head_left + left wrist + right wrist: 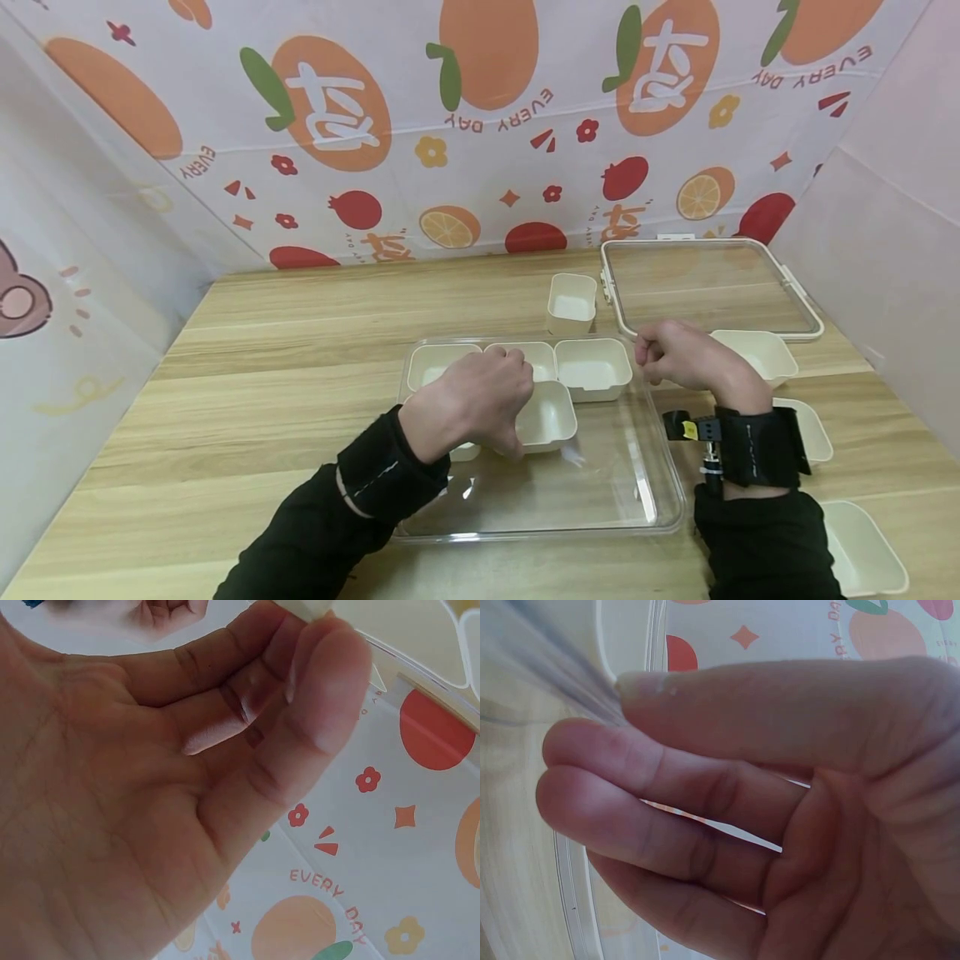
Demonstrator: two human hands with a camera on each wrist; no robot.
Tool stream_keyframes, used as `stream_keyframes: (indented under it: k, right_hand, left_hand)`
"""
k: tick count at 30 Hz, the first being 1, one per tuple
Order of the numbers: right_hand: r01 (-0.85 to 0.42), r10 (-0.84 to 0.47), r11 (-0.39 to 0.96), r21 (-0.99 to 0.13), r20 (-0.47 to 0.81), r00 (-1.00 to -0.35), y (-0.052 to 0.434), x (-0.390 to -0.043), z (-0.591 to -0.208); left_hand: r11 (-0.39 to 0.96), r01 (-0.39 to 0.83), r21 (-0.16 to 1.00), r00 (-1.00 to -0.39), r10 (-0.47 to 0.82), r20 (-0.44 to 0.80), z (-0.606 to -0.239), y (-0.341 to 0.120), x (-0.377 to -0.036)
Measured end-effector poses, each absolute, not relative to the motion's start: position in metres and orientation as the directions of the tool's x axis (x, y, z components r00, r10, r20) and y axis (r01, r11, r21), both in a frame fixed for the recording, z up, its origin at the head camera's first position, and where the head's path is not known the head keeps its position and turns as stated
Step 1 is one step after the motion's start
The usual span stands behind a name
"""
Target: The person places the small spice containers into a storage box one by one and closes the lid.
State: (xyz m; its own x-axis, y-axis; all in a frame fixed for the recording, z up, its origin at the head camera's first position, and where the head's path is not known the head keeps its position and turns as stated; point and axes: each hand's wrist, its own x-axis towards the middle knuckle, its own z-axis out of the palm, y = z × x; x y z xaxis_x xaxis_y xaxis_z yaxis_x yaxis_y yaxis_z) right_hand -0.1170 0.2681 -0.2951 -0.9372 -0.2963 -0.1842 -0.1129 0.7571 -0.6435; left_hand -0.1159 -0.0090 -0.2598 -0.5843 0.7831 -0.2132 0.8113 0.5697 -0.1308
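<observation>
At centre frame, the left hand [472, 400] pinches a cream insert cup [546, 415] into the clear tray [637, 492] (three already seated), right hand [678, 354] pinching its rim; next likely needs pressing flush.

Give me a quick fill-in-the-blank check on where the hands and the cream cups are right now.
1. The left hand grips a cream cup inside the clear ____.
2. The clear lid lies to the ____ of the tray.
3. The right hand holds the tray's ____ edge.

Missing words: tray; back right; right
</observation>
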Motion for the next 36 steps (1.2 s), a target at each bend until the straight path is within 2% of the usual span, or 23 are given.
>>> stream_keyframes:
  k: [10,24,36]
  right_hand:
    - [-0.103,-0.291,0.757,-0.645,-0.192,-0.937,0.268,-0.117,-0.293]
    - [-0.115,-0.3,0.748,-0.654,-0.179,-0.937,0.268,-0.116,-0.296]
    - [-0.12,-0.3,0.753,-0.647,-0.175,-0.938,0.268,-0.117,-0.296]
  left_hand:
    - [0.6,0.789,-0.134,-0.612,0.745,-0.268,-0.264,-0.006,-0.117]
    - [0.618,0.774,-0.139,-0.629,0.726,-0.279,-0.269,-0.006,-0.115]
    - [0.607,0.769,-0.2,-0.638,0.706,-0.307,-0.274,-0.004,-0.115]
